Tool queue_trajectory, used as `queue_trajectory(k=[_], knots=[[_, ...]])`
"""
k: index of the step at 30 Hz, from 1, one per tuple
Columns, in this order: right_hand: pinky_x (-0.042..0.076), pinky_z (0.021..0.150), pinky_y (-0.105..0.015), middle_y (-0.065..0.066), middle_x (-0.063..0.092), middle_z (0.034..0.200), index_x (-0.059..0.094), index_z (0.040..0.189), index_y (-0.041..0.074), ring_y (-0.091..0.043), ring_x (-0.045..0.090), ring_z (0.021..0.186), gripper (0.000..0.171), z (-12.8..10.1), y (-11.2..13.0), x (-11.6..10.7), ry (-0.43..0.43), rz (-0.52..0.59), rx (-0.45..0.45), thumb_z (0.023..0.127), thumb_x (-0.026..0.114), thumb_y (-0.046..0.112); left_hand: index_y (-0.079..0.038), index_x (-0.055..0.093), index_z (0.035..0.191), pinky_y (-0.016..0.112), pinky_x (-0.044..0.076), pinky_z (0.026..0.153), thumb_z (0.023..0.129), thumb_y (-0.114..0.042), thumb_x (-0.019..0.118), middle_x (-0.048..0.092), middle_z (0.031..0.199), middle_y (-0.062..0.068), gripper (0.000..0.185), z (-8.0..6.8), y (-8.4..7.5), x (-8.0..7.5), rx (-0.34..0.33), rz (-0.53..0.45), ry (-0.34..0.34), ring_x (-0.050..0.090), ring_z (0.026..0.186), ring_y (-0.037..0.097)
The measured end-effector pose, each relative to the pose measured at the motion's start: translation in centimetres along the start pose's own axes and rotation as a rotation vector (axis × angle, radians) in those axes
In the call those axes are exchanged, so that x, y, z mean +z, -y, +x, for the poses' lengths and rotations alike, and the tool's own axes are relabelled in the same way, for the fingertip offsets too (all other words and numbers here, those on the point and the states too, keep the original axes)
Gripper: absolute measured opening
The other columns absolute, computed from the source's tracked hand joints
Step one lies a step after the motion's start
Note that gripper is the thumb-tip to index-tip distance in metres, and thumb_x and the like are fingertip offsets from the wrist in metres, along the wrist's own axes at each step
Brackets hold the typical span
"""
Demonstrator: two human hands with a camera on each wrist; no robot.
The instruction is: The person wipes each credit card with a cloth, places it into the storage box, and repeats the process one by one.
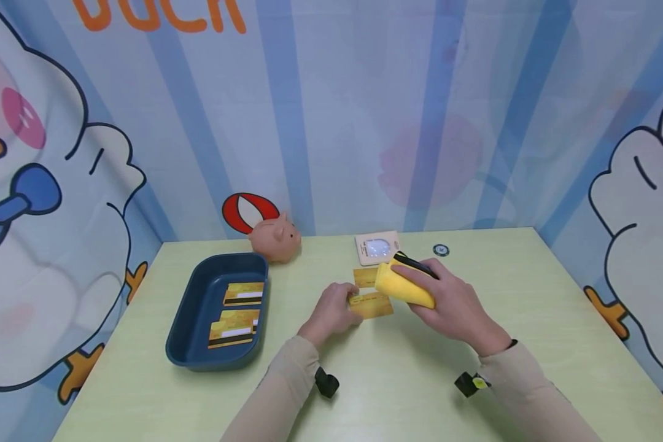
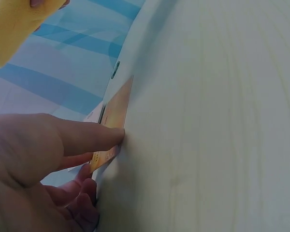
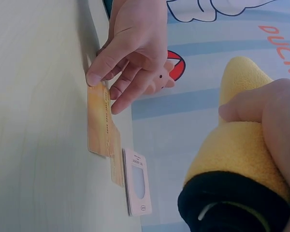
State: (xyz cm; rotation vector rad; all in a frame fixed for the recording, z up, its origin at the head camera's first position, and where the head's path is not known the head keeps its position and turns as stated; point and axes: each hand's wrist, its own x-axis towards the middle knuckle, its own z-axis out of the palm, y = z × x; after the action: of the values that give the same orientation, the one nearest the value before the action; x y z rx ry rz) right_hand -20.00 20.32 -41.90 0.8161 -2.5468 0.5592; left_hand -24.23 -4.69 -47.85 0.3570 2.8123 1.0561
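Observation:
My left hand (image 1: 334,310) pinches the left end of a gold bank card (image 1: 372,305), thumb on its near edge and fingers at the far side. Low over the tabletop, the card appears to be tilted in the left wrist view. Just beyond it lies a second gold card (image 1: 364,277), partly covered from view. My right hand (image 1: 455,301) grips a bunched yellow fuzzy cloth (image 1: 403,287) with a black band (image 3: 232,198), held above the right side of the cards. In the right wrist view, the cloth bulges around my fingers.
At left stands a dark blue tray (image 1: 179,334) with several gold cards (image 1: 234,328) inside. A pink piggy bank (image 1: 276,239) sits behind it. Toward the back edge lie a pale pink flat box (image 1: 363,250) with an oval window and a small round dark chip (image 1: 441,250).

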Motion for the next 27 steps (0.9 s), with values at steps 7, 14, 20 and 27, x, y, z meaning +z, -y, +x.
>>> queue_trajectory(k=[7, 14, 20, 27], knots=[[0.049, 0.059, -0.031, -0.008, 0.056, 0.117, 0.053, 0.144, 0.038, -0.016, 0.058, 0.08, 0.066, 0.0, 0.1, 0.1, -0.003, 0.004, 0.0, 0.085, 0.076, 0.021, -0.005, 0.068, 0.124, 0.041, 0.046, 0.104, 0.077, -0.011, 0.084, 0.062, 0.12, 0.01, 0.05, -0.2, -0.2, 0.1, -0.005, 0.026, -0.01, 0.052, 0.11, 0.024], [0.051, 0.06, -0.032, -0.009, 0.056, 0.118, 0.053, 0.144, 0.038, -0.018, 0.059, 0.082, 0.065, 0.0, 0.2, 0.1, 0.006, 0.0, 0.006, 0.085, 0.076, 0.022, -0.015, 0.065, 0.128, 0.045, 0.047, 0.101, 0.081, -0.01, 0.079, 0.065, 0.119, 0.005, 0.049, -0.6, -0.3, 0.1, -0.03, 0.027, 0.002, 0.056, 0.108, 0.023], [0.052, 0.061, -0.033, -0.009, 0.056, 0.119, 0.053, 0.145, 0.038, -0.019, 0.061, 0.084, 0.065, -0.1, 0.3, 0.2, 0.016, 0.003, 0.013, 0.086, 0.076, 0.022, -0.017, 0.063, 0.131, 0.041, 0.05, 0.092, 0.082, -0.008, 0.077, 0.064, 0.109, 0.003, 0.051, -0.6, 0.2, 0.3, -0.015, 0.004, 0.011, 0.056, 0.098, 0.02], [0.053, 0.063, -0.034, -0.01, 0.056, 0.121, 0.053, 0.145, 0.037, -0.02, 0.061, 0.085, 0.066, 0.0, 0.4, 0.2, 0.019, 0.003, 0.015, 0.085, 0.076, 0.022, -0.015, 0.062, 0.133, 0.037, 0.047, 0.086, 0.081, -0.01, 0.078, 0.058, 0.107, 0.003, 0.055, -0.4, 1.1, 0.0, -0.087, -0.146, 0.053, 0.052, 0.099, 0.021]])
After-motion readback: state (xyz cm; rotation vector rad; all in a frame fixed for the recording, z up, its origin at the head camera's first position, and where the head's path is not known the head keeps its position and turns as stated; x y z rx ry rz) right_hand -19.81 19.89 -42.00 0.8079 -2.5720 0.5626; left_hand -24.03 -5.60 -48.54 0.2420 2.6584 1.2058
